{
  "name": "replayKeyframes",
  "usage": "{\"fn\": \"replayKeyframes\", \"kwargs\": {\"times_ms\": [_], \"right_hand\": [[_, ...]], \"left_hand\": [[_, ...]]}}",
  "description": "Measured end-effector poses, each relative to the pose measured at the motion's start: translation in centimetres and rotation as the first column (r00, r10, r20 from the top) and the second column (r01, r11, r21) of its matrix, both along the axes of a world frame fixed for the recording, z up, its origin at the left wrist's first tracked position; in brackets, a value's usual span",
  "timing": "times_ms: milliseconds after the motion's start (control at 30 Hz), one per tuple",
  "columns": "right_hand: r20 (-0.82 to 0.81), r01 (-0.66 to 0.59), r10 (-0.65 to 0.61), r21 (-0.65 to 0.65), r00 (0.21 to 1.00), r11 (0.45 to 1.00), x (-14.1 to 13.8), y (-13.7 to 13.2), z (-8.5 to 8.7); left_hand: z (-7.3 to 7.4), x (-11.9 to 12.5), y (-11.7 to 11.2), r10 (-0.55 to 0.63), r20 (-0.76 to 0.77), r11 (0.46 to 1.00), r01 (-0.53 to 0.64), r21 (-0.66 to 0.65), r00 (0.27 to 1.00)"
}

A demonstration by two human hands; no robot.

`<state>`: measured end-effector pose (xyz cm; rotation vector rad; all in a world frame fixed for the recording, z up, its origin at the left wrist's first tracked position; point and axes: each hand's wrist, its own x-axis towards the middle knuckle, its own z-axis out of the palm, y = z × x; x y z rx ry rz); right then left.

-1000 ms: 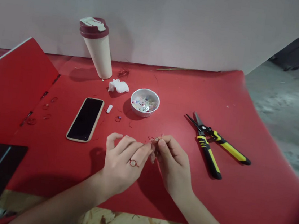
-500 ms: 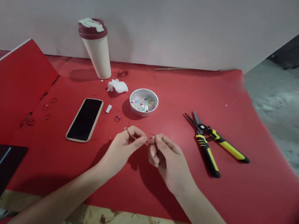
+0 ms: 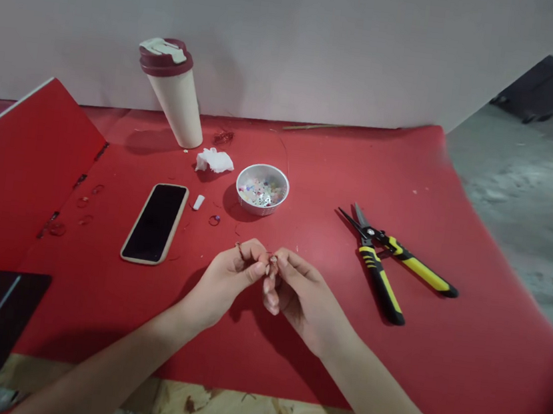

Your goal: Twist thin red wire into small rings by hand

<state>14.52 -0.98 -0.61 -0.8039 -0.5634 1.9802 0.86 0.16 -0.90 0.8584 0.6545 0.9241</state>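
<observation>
Surface: red sheet over a plywood table
Back edge: cream tumbler, crumpled tissue
Middle: bead bowl, smartphone
Left: wire rings
Right: yellow-handled snips

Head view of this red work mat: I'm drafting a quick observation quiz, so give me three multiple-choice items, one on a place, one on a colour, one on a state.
1. Where is the round white bowl of colourful beads?
A. Right of the snips
B. Between the tan-cased black smartphone and the metal snips
C. Left of the smartphone

2. What colours are the snips' handles?
A. Yellow and black
B. Blue and white
C. Solid red

3. What are the bare left hand and right hand doing?
A. Gripping the snips
B. Resting flat on the smartphone
C. Meeting at a small reddish wire piece

1: B, the bowl sits right of the smartphone and left of the snips.
2: A, yellow runs along black grips.
3: C, the fingers come together at the wire, apart from both tools.
</observation>
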Motion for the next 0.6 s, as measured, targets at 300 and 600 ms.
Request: {"fn": "replayKeyframes", "kwargs": {"times_ms": [300,600], "right_hand": [[0.058,-0.016,0.014,0.037,0.998,0.999,-0.13,0.19,0.43],[0.114,0.091,-0.113,0.184,0.987,0.979,-0.19,-0.2,0.57]], "left_hand": [[-0.07,0.37,0.0,0.076,0.064,0.996,-0.072,-0.057,0.995],[-0.07,0.07,0.47,0.119,0.161,0.967,-0.077,-0.244,0.98]]}}
